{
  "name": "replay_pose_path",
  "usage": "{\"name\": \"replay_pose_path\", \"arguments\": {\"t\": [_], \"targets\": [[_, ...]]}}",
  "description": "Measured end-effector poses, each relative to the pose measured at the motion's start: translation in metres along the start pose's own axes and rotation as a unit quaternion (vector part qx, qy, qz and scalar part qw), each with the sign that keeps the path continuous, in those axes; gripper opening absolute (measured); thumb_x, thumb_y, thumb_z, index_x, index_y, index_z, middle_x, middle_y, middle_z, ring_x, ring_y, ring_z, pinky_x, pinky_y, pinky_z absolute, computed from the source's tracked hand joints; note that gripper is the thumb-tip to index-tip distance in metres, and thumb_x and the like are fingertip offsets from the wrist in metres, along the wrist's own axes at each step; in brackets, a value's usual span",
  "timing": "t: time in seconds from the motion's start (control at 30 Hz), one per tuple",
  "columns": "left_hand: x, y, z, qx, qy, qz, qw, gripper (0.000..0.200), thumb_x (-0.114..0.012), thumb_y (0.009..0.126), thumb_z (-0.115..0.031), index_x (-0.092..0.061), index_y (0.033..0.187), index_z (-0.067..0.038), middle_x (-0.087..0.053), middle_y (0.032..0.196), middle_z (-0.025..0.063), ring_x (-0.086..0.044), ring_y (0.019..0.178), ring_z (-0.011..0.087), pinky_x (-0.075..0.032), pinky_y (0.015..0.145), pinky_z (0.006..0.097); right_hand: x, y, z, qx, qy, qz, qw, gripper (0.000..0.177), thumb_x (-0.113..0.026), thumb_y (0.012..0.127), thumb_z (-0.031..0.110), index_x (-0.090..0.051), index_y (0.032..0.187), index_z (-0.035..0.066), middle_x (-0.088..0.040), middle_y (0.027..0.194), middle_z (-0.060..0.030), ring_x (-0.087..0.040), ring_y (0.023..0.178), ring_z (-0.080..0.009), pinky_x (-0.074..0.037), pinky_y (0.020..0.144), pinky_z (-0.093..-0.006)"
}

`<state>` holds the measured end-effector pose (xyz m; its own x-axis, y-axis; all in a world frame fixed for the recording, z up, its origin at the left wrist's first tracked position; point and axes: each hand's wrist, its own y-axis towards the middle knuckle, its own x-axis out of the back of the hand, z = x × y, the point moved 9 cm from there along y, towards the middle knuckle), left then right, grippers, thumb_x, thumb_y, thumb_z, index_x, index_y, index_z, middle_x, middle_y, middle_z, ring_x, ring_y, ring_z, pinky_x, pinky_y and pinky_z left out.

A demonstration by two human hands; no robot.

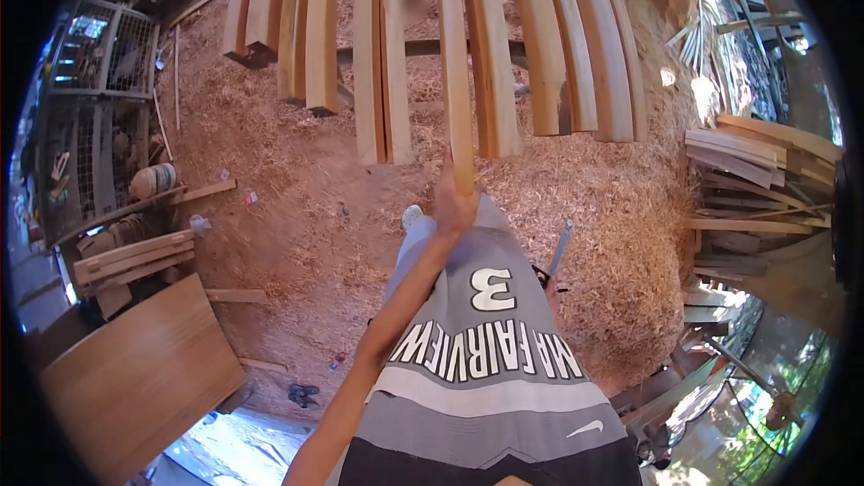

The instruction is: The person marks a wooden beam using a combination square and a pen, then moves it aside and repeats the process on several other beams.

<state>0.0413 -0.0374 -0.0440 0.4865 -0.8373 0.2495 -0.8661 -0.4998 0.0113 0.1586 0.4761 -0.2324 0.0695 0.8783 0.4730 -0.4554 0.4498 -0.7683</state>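
My left hand (457, 200) is closed around the near end of a long wooden beam (454, 63), with the thumb along its left side. That beam reaches farther toward me than its neighbours. On either side, several more wooden beams (322, 45) lie side by side, their ends pointing at me. Mostly hidden behind my grey jersey (495, 333), my right hand (552, 295) hangs low at my side. It grips a tool with a narrow grey metal strip (562, 245) and dark parts; its kind I cannot tell.
Dark metal supports (423, 49) run under the beams. Wood shavings (621, 261) cover the ground. Stacked planks (747, 157) stand at the right, a broad wooden panel (144, 378) at the lower left, and a wire-mesh cage (103, 49) at the upper left.
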Motion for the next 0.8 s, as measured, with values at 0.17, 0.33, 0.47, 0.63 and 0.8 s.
{"name": "replay_pose_path", "arguments": {"t": [0.17,0.33,0.47,0.63,0.8], "targets": [[-0.013,0.062,0.005,0.008,0.017,0.007,1.0,0.085,-0.066,0.082,-0.005,-0.03,0.157,0.01,-0.058,0.139,0.0336,-0.061,0.126,0.0458,-0.049,0.106,0.0451,-0.006,0.007,-0.021,-0.029,0.026,-0.006,0.999,0.054,-0.05,0.105,0.058,-0.065,0.084,0.01,-0.061,0.063,-0.0046,-0.058,0.049,-0.0166,-0.038,0.043,-0.0323],[0.015,0.136,0.02,-0.042,0.068,-0.055,0.995,0.056,-0.07,0.072,-0.008,-0.063,0.127,0.002,-0.075,0.099,0.018,-0.074,0.088,0.0274,-0.058,0.08,0.039,-0.013,0.011,-0.029,-0.038,0.044,-0.017,0.998,0.055,-0.05,0.105,0.058,-0.065,0.084,0.01,-0.061,0.062,-0.0046,-0.057,0.048,-0.0168,-0.038,0.042,-0.0324],[0.005,0.186,0.01,-0.038,0.063,-0.033,0.997,0.052,-0.074,0.073,-0.011,-0.065,0.123,0.001,-0.075,0.097,0.0157,-0.074,0.087,0.0258,-0.059,0.079,0.0385,-0.019,0.014,-0.02,-0.027,0.056,-0.033,0.998,0.055,-0.051,0.105,0.058,-0.065,0.083,0.01,-0.061,0.062,-0.0046,-0.057,0.048,-0.0169,-0.038,0.042,-0.0326],[0.007,0.208,0.016,-0.071,0.165,-0.018,0.983,0.06,-0.084,0.079,-0.019,-0.061,0.131,0.0,-0.072,0.11,0.0188,-0.071,0.103,0.0314,-0.055,0.092,0.0427,-0.038,0.015,0.023,0.007,0.074,-0.047,0.996,0.055,-0.051,0.105,0.058,-0.065,0.083,0.009,-0.061,0.062,-0.0047,-0.056,0.047,-0.0171,-0.038,0.042,-0.0327],[-0.024,0.162,-0.074,-0.124,0.246,-0.003,0.961,0.09,-0.086,0.082,-0.03,-0.039,0.149,0.008,-0.042,0.152,0.0303,-0.039,0.144,0.0445,-0.034,0.119,0.0503,-0.065,-0.002,0.037,0.041,0.117,-0.045,0.991,0.054,-0.052,0.104,0.06,-0.071,0.092,0.01,-0.067,0.065,-0.0041,-0.061,0.053,-0.0164,-0.036,0.044,-0.0337]]}}
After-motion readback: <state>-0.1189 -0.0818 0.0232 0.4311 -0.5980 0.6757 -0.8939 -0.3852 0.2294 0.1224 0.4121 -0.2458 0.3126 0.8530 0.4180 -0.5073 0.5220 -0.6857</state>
